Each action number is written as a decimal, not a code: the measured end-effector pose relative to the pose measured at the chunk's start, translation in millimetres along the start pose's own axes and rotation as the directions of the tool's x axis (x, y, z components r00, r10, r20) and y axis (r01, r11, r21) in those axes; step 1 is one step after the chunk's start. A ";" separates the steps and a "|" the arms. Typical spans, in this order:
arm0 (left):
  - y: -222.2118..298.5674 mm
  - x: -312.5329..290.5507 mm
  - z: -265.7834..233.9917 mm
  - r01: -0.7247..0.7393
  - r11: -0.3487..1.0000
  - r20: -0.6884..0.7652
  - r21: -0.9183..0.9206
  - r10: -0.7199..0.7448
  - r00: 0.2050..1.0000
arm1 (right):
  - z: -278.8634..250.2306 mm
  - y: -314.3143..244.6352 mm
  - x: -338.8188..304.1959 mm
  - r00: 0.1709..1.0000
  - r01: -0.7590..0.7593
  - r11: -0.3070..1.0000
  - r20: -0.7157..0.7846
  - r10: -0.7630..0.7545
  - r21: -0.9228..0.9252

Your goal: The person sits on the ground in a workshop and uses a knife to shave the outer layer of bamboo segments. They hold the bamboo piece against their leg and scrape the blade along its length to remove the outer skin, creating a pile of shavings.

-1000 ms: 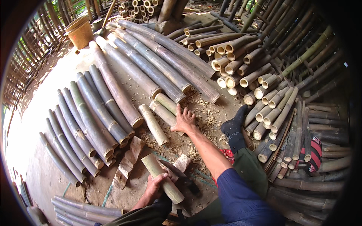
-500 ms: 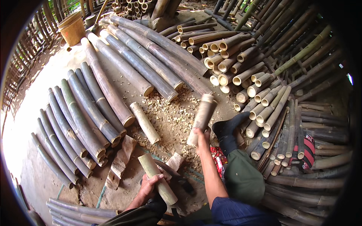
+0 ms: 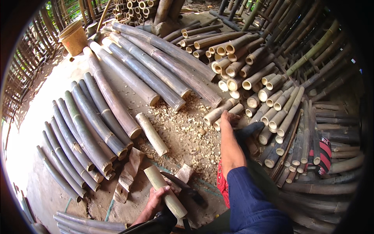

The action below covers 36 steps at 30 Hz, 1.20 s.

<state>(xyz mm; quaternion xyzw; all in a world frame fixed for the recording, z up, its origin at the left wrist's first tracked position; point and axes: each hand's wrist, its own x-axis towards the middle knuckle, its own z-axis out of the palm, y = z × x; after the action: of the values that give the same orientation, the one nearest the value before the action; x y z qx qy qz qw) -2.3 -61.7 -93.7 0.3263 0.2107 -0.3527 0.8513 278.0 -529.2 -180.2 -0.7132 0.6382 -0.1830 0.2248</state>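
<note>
My left hand (image 3: 157, 199) is closed around a short pale bamboo section (image 3: 165, 191), held slanted over a wooden block (image 3: 184, 173) near the lower edge. My right hand (image 3: 230, 119) reaches forward and grips another short bamboo section (image 3: 218, 113). That section lies against the front of the stacked cut bamboo pieces (image 3: 269, 97) on the right. A third short section (image 3: 152, 133) rests on the dirt among wood chips (image 3: 183, 128). A dark blade (image 3: 187, 188) lies beside the block, under the left-hand piece.
Long grey bamboo poles (image 3: 156, 66) lie fanned across the middle. Split bamboo halves (image 3: 78, 136) line the left. An orange bucket (image 3: 74, 37) stands far left. Thin poles (image 3: 311, 128) and a red-and-black cloth (image 3: 325, 154) lie on the right.
My right hand picked a short section off the ground, raised it upright, then carried it right and laid it against the stack. My left hand keeps its piece.
</note>
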 end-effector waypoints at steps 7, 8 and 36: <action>14.7 -10.1 -20.4 -0.010 0.997 -0.057 -0.071 0.005 0.998 | -43.6 13.9 -128.9 0.376 0.920 0.380 0.482 -0.791 -0.094; 15.1 -9.1 -21.9 -0.003 0.996 -0.052 -0.085 -0.002 0.999 | -45.1 21.1 -137.9 0.324 0.944 0.297 0.561 -0.762 -0.143; -1.5 0.6 -25.3 -0.060 0.991 0.052 -0.119 0.067 0.996 | -38.5 46.9 -309.2 -0.095 0.523 0.691 0.840 -0.535 0.499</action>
<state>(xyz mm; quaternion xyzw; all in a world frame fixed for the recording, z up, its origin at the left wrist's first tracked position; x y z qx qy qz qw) -6.2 -45.0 -112.3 0.2720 0.1967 -0.3216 0.8854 181.5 -229.6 -166.2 -0.8442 0.0072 0.2326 0.4828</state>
